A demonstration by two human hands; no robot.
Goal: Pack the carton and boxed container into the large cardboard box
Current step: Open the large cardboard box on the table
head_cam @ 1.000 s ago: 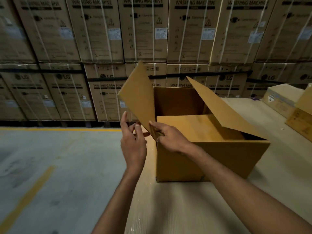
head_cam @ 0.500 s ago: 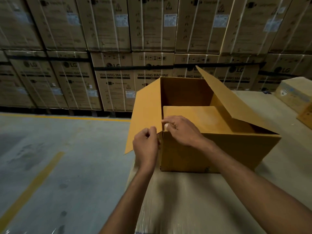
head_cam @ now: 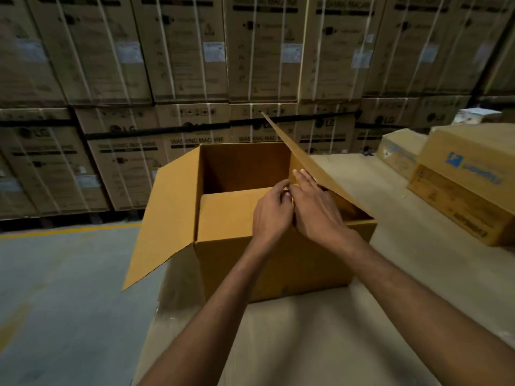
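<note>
The large cardboard box [head_cam: 278,263] stands open on a wrapped, flat surface [head_cam: 320,344]. Its left flap [head_cam: 164,218] hangs outward and down. The near flap [head_cam: 225,215] lies folded inward, and the right flap [head_cam: 309,168] stands tilted up over the opening. My left hand [head_cam: 271,211] has curled fingers pinching the far edge of the near flap. Beside it, my right hand [head_cam: 316,207] lays straight fingers against the underside of the right flap. A carton with a blue logo [head_cam: 462,188] and a smaller box [head_cam: 401,154] sit to the right, apart from both hands.
A wall of stacked, strapped washing-machine boxes [head_cam: 250,65] fills the background. To the left the surface ends at an edge [head_cam: 156,316], with grey concrete floor [head_cam: 69,288] and a yellow line [head_cam: 69,231] below.
Both hands have moved from the box's near left corner to the right flap. The left flap, raised a second ago, has swung outward and down.
</note>
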